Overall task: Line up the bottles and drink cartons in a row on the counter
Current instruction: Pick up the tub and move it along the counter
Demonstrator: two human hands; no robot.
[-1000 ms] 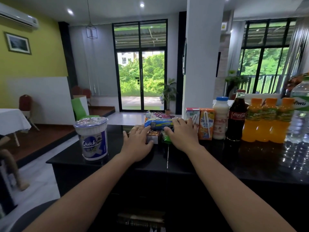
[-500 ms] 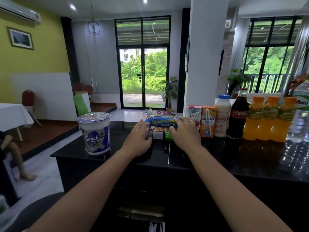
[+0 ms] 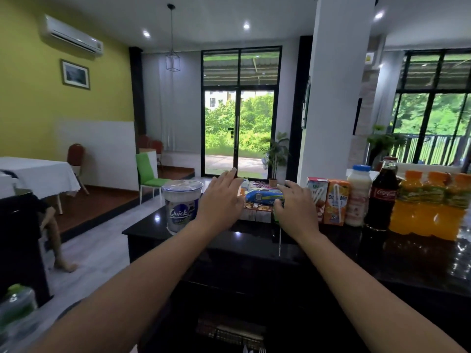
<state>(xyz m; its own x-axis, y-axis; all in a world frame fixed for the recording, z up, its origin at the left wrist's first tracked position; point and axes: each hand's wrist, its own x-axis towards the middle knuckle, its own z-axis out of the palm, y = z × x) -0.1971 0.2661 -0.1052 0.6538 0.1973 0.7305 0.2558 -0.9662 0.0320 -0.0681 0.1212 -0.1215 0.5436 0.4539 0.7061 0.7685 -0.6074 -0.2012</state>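
head | your cartons (image 3: pixel 328 202), milk bottle (image 3: pixel 358 194), cola bottle (image 3: pixel 382 197) and orange bottles (image 3: pixel 430 207) stand side by side on the worktop (image 3: pixel 254 240), right of the snack pile (image 3: pixel 257 212); the row looks nearly done | left hand (image 3: pixel 221 202) hovers, grip spread, empty; right hand (image 3: pixel 297 208) curls against the pile, grip unclear

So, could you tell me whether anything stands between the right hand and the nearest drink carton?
Nothing visible does. The right hand touches the blue snack packet, and the green-and-white carton at the row's left end stands directly beside the hand, partly hidden by it.
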